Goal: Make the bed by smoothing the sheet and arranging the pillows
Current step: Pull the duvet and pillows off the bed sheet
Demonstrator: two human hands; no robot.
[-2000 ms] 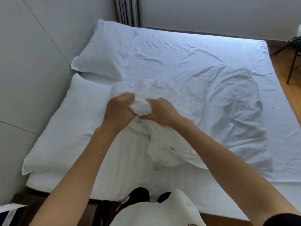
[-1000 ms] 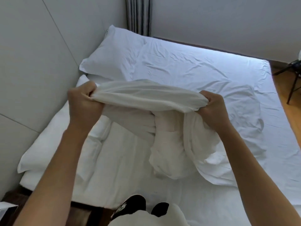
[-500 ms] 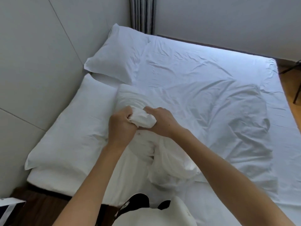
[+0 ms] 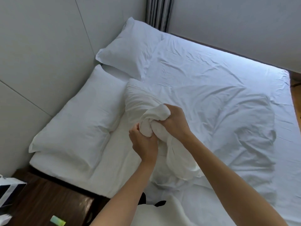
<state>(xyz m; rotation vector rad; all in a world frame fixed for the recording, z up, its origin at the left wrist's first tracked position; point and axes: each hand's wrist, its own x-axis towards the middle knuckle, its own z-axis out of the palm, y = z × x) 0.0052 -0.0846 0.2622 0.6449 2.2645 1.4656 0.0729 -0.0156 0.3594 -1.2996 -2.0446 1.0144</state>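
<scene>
**Both hands bunched on cloth, pillows off to the left**

Right hand grips the top of a wadded white cloth, fingers curled tight round it. Left hand just below and nearer, also curled into the same wad; the two hands touch. From the wad, the cloth runs two ways: a taut ridge going far-left toward the near pillow, and a loose tail dropping near-right onto the sheet. Far pillow sits beyond, against the wall. Judgement: left hand is nearer the pillows, so spreading the cloth prob. means pulling the hands apart along that far-left/near-right line. Sheet is wrinkled on the right.
</scene>
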